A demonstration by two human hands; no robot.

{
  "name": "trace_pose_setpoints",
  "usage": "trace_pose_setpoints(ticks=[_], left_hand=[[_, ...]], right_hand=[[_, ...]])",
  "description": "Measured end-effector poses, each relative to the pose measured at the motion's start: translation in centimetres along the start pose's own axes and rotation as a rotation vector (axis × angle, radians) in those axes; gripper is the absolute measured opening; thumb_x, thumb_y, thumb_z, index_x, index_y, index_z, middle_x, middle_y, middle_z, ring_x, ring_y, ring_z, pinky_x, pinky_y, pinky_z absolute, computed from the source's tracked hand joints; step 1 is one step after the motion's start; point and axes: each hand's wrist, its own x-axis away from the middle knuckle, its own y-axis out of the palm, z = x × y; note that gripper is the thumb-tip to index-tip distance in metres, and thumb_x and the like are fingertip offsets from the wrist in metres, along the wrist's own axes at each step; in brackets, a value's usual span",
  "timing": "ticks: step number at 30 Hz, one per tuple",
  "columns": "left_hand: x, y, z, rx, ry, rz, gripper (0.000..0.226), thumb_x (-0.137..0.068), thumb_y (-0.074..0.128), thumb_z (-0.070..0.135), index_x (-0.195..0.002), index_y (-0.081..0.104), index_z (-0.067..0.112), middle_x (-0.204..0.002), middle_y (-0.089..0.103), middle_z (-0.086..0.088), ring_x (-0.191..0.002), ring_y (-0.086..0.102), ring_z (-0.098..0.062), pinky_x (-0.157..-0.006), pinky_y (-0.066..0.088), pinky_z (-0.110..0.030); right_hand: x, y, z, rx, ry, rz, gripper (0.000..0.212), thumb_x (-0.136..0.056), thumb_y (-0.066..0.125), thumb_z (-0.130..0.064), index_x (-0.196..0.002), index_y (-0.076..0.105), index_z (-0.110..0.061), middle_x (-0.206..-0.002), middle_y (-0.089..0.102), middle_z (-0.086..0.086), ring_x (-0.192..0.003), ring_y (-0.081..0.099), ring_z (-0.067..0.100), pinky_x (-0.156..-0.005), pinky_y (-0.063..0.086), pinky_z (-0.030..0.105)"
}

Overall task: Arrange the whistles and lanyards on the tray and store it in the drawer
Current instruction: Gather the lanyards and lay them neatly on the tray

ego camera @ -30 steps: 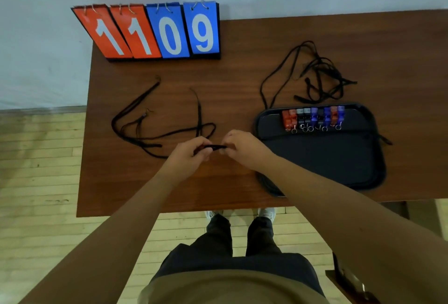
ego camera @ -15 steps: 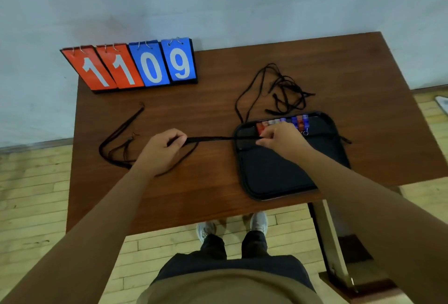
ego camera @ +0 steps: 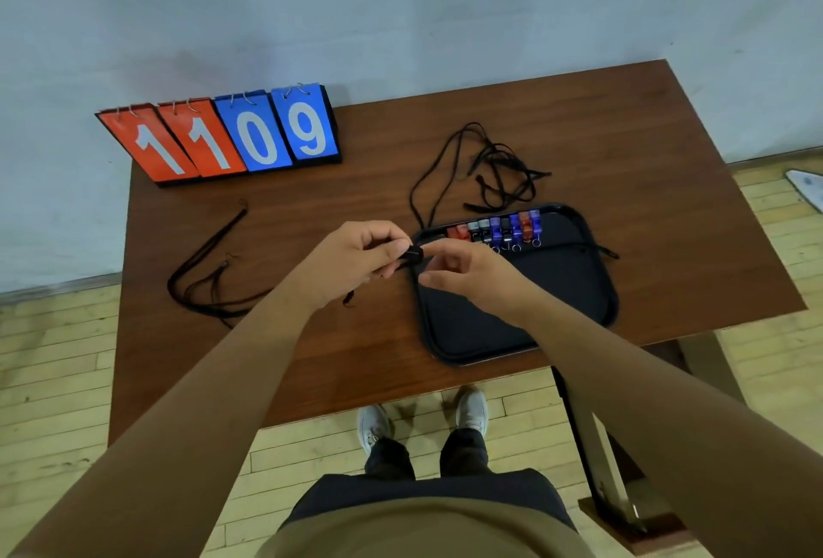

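Even, soft indoor light, moderately bright. Faint diffuse shadows on the pale grey wall (ego camera: 401, 1). Mild sheen on the brown wooden table (ego camera: 645, 165). Wide-angle bending at edges; slight overall softness.

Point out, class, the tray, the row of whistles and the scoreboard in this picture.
tray (ego camera: 574, 299): head view, bare dark floor of the tray.
row of whistles (ego camera: 496, 230): head view, a purple whistle mid-row.
scoreboard (ego camera: 256, 134): head view, blue card showing 0.

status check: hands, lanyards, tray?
Left hand pinching folded lanyard, right hand open beside it. Whistles lined up on tray. Loose lanyards still on table; nothing blocking.
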Motion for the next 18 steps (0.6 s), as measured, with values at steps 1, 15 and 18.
trace_pose_setpoints(ticks=[1, 15, 18], left_hand=[[-0.1, 0.4, 0.0, 0.008, -0.001, -0.012, 0.020, -0.103, 0.053, 0.029, -0.095, 0.070, 0.022, -0.065, 0.057, 0.000, -0.058, 0.043, -0.017, -0.059, 0.040, -0.020], [-1.7, 4.7, -2.6, -0.013, -0.170, 0.002, 0.015, -0.102, 0.055, 0.028, -0.097, 0.068, 0.022, -0.057, 0.053, 0.012, -0.052, 0.044, -0.003, -0.068, 0.042, -0.026], [-2.2, 5.4, -4.2, -0.114, -0.251, 0.023, 0.018, -0.102, 0.054, 0.034, -0.093, 0.069, 0.028, -0.062, 0.060, 0.013, -0.054, 0.048, -0.002, -0.068, 0.044, -0.026]], right_hand=[[0.1, -0.2, 0.2, 0.015, 0.000, 0.012, 0.031, -0.092, 0.072, -0.025, -0.121, 0.067, -0.034, -0.089, 0.065, -0.002, -0.080, 0.058, 0.011, -0.077, 0.046, 0.023], [2.9, -6.3, 5.2, 0.036, 0.124, 0.179, 0.013, -0.095, 0.067, -0.026, -0.096, 0.075, -0.016, -0.074, 0.068, -0.005, -0.071, 0.062, 0.000, -0.080, 0.045, 0.023], [3.2, -8.8, 7.2, 0.189, 0.181, 0.223, 0.012, -0.097, 0.064, -0.028, -0.095, 0.075, -0.023, -0.071, 0.068, -0.007, -0.060, 0.059, -0.007, -0.070, 0.042, 0.018]])
